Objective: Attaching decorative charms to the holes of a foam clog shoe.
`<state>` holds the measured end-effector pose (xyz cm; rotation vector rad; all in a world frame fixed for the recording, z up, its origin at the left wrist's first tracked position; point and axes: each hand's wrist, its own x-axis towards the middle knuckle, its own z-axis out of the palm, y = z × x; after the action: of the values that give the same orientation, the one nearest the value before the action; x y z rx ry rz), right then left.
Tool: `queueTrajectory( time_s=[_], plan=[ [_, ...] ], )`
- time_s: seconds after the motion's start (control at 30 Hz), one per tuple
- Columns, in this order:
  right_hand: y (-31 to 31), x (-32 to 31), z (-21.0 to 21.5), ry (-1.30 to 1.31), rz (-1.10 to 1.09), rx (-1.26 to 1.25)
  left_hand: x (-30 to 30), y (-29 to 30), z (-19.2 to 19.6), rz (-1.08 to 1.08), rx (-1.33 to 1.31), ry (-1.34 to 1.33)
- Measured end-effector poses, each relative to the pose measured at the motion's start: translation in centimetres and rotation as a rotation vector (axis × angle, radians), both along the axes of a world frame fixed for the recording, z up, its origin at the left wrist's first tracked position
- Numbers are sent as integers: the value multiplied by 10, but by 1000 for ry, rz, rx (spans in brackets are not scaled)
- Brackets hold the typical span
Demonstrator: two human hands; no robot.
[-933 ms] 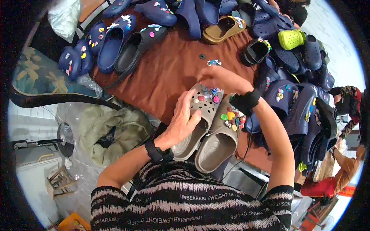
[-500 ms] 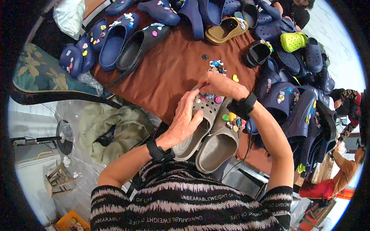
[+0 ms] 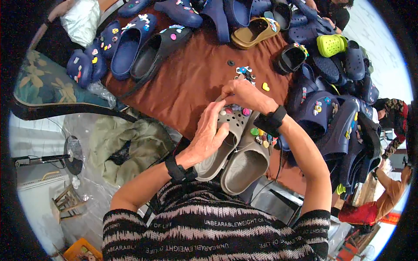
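A grey clog (image 3: 223,139) lies toe-up at the near edge of the brown-covered table (image 3: 191,82), just in front of my chest, its perforated top studded with small coloured charms. My left hand (image 3: 209,137) wraps over its left side, fingers curled on the upper and holding it steady. My right hand (image 3: 248,95) is closed at the toe, fingertips pinched together on something too small to make out. A second grey clog (image 3: 250,158), touching the first on its right, carries its own cluster of charms (image 3: 260,135). Just beyond my right hand, loose charms (image 3: 249,75) sit on the cloth, a yellow heart-shaped one (image 3: 265,86) among them. Navy clogs (image 3: 130,45) line the far left of the table, an olive clog (image 3: 254,32) lies at the back, and a lime-green clog (image 3: 331,45) tops the dark pile to the right. A floral cushioned chair (image 3: 48,89) stands to my left.
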<state>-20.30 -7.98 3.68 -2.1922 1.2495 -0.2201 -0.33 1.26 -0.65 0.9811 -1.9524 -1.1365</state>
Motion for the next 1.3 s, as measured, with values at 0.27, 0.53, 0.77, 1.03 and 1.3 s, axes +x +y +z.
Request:
queueTrajectory(
  time_s=[0.27, 0.53, 0.77, 1.03, 1.3],
  plan=[
    [-3, -4, -9, 179, 79, -161, -5, 0, -11, 63, -60, 25],
    [-10, -8, -20, 139, 100, 14, -6, 3, -12, 70, -48, 6],
    [12, 3, -22, 279, -12, -166, -9, 2, -11, 61, -75, 3],
    [21, 10, -33, 371, -42, -316, -15, -3, -4, 74, -45, 53],
    [2, -28, -39, -85, 26, -27, -5, 0, -6, 66, -95, 78]
  ],
)
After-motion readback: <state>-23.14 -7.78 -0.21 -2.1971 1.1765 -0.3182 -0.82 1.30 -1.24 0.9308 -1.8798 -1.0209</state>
